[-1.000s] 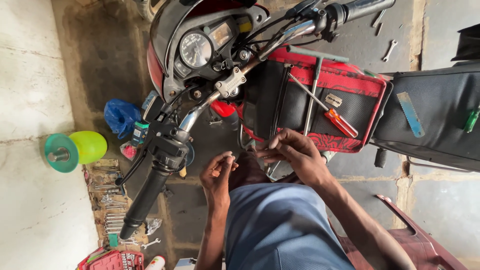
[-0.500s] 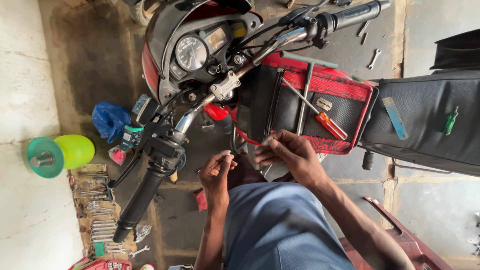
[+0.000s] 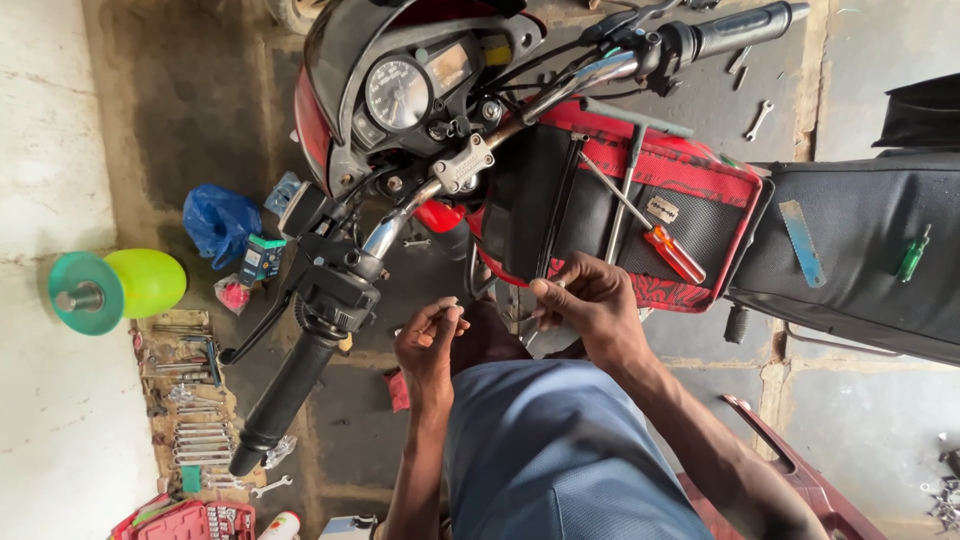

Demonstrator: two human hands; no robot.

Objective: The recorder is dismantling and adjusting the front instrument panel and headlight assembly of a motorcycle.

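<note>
Motorcycle [image 3: 560, 180] — hands [image 3: 590, 305] below tank edge

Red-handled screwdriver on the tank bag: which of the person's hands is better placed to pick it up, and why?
Probably right. The right hand lies at the lower edge of the tank bag, close to the screwdriver; the left hand is farther, below the handlebar.

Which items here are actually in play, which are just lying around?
In play: left hand; right hand; black-and-red tank bag at the right hand; red motorcycle.

Lying about: orange-handled screwdriver; green screwdriver; blue plastic bag; spanner row; green funnel.
</note>
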